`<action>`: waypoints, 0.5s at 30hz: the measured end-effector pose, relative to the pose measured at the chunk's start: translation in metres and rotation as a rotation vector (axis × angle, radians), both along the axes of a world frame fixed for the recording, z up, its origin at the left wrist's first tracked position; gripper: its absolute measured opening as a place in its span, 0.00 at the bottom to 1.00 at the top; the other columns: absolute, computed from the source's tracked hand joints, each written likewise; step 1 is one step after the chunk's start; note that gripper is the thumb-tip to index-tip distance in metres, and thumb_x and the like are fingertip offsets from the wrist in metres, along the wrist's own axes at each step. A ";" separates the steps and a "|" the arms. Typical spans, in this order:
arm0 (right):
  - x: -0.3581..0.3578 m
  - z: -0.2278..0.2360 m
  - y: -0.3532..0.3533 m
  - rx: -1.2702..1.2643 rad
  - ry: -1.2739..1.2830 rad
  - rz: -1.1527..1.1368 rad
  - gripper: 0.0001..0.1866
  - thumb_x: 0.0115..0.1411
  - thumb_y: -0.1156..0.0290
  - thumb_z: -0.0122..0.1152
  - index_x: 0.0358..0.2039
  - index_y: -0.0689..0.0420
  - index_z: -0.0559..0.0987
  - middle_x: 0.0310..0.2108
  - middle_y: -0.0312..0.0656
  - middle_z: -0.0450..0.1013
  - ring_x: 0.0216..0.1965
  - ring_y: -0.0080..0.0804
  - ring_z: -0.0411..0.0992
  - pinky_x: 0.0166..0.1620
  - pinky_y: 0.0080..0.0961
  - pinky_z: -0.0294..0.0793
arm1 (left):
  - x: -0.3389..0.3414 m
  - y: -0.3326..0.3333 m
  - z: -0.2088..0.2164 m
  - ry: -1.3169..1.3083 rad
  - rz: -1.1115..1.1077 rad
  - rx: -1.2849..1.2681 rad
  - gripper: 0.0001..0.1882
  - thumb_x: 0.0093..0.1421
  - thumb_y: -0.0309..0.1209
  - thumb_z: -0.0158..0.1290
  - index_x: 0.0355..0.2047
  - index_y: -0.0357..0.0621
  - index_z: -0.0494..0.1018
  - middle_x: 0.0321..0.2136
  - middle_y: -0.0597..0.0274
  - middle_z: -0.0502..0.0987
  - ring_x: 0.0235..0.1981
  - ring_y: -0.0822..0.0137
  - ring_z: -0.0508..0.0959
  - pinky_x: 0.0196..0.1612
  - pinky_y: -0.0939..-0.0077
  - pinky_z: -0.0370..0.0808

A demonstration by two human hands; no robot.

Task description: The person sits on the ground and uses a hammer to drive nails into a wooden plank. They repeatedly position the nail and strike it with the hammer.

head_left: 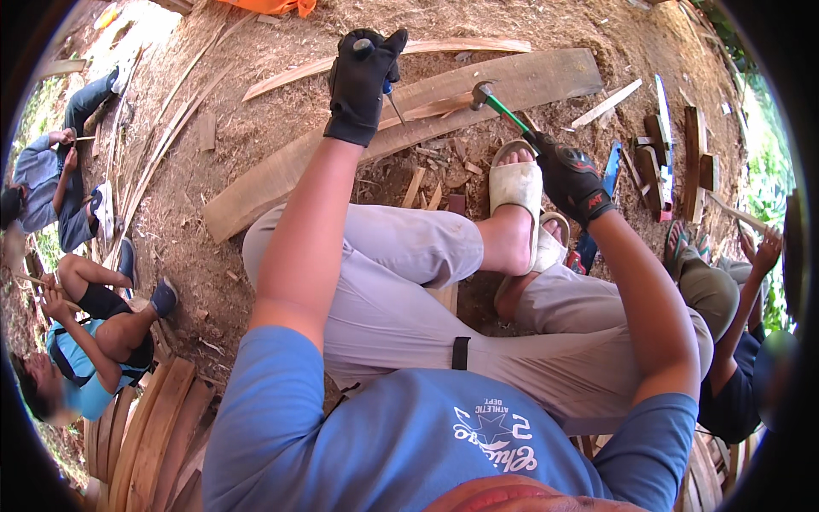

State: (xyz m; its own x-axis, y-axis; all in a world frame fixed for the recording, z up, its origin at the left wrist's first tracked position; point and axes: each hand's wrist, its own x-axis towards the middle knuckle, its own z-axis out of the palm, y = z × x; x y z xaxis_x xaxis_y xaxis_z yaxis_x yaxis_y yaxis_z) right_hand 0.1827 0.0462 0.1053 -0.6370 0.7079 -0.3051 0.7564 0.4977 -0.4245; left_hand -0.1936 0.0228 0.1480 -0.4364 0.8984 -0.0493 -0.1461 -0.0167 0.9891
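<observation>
Nearest to my camera is a blue short-sleeved fabric T-shirt [367, 435] with white print, followed by light grey fabric trousers [401, 247] and cream slide sandals [516, 183]. Ahead of the legs I locate a wide, flat, brown wooden plank [542, 81], slightly bowed along its length, with a straight-cut right end; it lies slantwise on the ground, its left end nearer the wearer. A narrow, lighter brown wooden strip [439, 107] runs along its middle portion. I observe the black-gloved left hand [363, 81] with fingers curled tightly around the handle of a slim steel-shafted hand tool [396, 109] with a blue section; one digit projects outward. Its shaft slants toward the plank; I cannot tell whether the tip makes contact. My view shows the right hand [572, 177], in a black glove with red markings, wrapped around the dark grip of a green-handled, steel-headed hammer [503, 109], its head over the plank. Brown ground [256, 43] carries scattered shavings and offcuts. Dark brown wooden blocks [655, 162] and a long blue-and-white tool [665, 128] lie to the right; stacked curved planks [149, 435] occupy the lower left. Two seated people [94, 341] work at left, another person [734, 375] sits at right, and green foliage [768, 166] borders the right edge.
</observation>
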 end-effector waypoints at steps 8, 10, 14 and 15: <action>-0.012 0.016 0.003 -0.118 -0.037 -0.086 0.21 0.72 0.69 0.51 0.64 0.49 0.75 0.38 0.53 0.81 0.38 0.54 0.80 0.39 0.45 0.78 | 0.000 0.002 0.003 -0.272 -0.083 0.005 0.21 0.70 0.30 0.58 0.20 0.51 0.63 0.14 0.72 0.58 0.14 0.75 0.57 0.20 0.74 0.54; -0.006 0.007 0.004 -0.087 -0.061 -0.068 0.22 0.72 0.69 0.50 0.65 0.49 0.75 0.37 0.53 0.81 0.37 0.53 0.80 0.38 0.45 0.77 | 0.000 0.002 0.004 -0.284 -0.124 0.017 0.21 0.69 0.29 0.57 0.19 0.51 0.62 0.14 0.72 0.57 0.14 0.75 0.55 0.20 0.74 0.53; 0.000 -0.012 0.005 -0.130 0.004 -0.122 0.23 0.72 0.69 0.49 0.66 0.47 0.75 0.35 0.53 0.80 0.35 0.51 0.80 0.36 0.45 0.76 | -0.001 0.003 0.002 -0.263 -0.198 0.028 0.20 0.66 0.26 0.57 0.19 0.50 0.62 0.14 0.72 0.57 0.14 0.75 0.55 0.20 0.74 0.53; 0.000 -0.013 0.005 -0.139 0.009 -0.124 0.23 0.72 0.69 0.49 0.66 0.47 0.75 0.35 0.53 0.80 0.35 0.50 0.80 0.36 0.44 0.76 | -0.002 0.003 0.002 -0.262 -0.215 0.034 0.19 0.65 0.25 0.57 0.19 0.49 0.62 0.14 0.73 0.57 0.14 0.76 0.55 0.20 0.74 0.53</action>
State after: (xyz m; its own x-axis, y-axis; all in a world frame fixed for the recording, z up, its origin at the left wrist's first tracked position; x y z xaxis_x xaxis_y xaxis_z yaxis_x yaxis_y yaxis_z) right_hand 0.1829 0.0513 0.0923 -0.5507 0.7325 -0.4002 0.8042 0.3373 -0.4893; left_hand -0.1958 0.0254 0.1499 -0.2137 0.9714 -0.1031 -0.3991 0.0095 0.9169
